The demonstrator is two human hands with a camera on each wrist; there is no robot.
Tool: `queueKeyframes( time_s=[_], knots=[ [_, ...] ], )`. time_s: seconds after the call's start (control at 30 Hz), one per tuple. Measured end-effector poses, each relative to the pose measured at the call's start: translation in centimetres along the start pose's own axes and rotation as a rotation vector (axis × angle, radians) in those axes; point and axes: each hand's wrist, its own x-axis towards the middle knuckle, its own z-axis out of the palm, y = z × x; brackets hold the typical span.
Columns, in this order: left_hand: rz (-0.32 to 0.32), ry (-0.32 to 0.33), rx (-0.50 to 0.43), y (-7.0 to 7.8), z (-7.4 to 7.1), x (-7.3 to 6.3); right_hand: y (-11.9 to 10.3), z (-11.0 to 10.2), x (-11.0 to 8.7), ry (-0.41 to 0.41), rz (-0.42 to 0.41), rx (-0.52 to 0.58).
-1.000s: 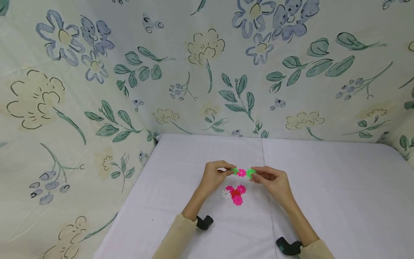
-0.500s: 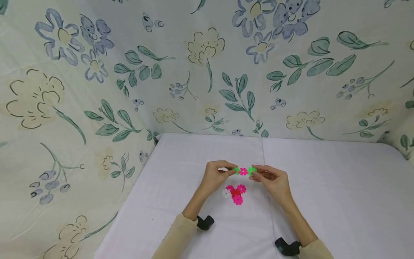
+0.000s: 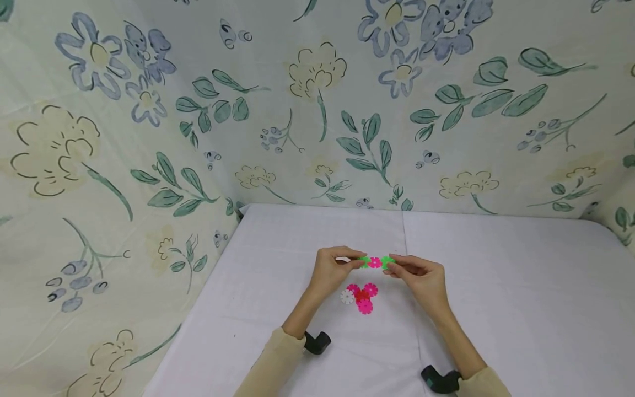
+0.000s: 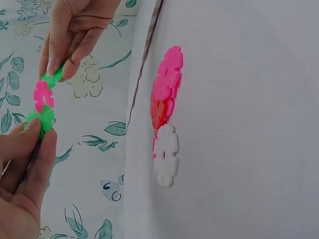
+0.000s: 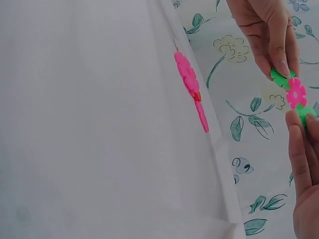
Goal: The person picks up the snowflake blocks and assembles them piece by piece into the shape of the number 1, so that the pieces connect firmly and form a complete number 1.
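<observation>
Left grip (image 3: 331, 268) and right grip (image 3: 423, 275) pinch green discs (image 4: 48, 117); a pink-red-white cluster (image 3: 365, 307), apparently joined, lies nearby.

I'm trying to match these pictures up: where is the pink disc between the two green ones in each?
Head: the pink disc is right of centre, below mid-height.
Left wrist: the pink disc is near the left edge, above mid-height.
Right wrist: the pink disc is near the right edge, above mid-height.
Shared landmark: the green discs on either side.
</observation>
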Motion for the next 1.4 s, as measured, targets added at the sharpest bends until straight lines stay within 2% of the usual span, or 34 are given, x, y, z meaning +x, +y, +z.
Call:
queueKeyframes(
  time_s=[0.2,0.4,0.73,0.93,1.13,1.27,1.4],
  knots=[
    [0.023,0.041,0.012,0.3,0.1,0.0,0.1,0.3,0.0,-0.002,-0.01,0.051],
    [0.007,0.049,-0.01,0.4,0.3,0.1,0.4,0.5,-0.1,-0.004,-0.015,0.065],
    [-0.031,0.029,-0.029,0.3,-0.1,0.1,-0.2,0.6,0.1,-0.026,-0.004,-0.006],
    [-0.059,0.045,-0.06,0.0,-0.8,0.2,-0.3,0.0,0.2,-0.044,0.078,-0.057],
    [-0.073,0.071,-0.048,-0.5,-1.7,0.4,0.1,0.0,0.2,-0.163,0.212,-0.043],
    [-0.059,0.08,-0.034,-0.8,-2.0,0.5,0.3,0.4,0.1,-0.252,0.297,-0.098],
    [-0.052,0.084,-0.03,-1.1,-2.2,0.7,0.6,0.6,0.0,-0.381,0.308,-0.145]
  ],
)
